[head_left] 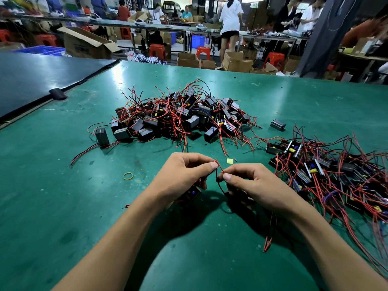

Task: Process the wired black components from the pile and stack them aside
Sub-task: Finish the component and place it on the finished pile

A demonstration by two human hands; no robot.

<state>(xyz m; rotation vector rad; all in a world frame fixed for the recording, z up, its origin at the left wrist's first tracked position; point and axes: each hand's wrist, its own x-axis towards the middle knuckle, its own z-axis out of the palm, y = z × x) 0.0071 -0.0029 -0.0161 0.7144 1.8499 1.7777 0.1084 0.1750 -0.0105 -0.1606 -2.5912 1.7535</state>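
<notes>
A pile of black box components with red and black wires lies in the middle of the green table. A second heap of the same wired components spreads along the right side. My left hand grips one black component, mostly hidden under the palm, and pinches its red wire at the fingertips. My right hand pinches the same red wire from the other side. A black wire loops down between the two hands. More wire ends hang below my right wrist.
A yellow rubber band lies left of my hands, a small yellow scrap just beyond them. One loose black box sits between the heaps. A dark board covers the table's far left. People, cardboard boxes and red stools fill the background.
</notes>
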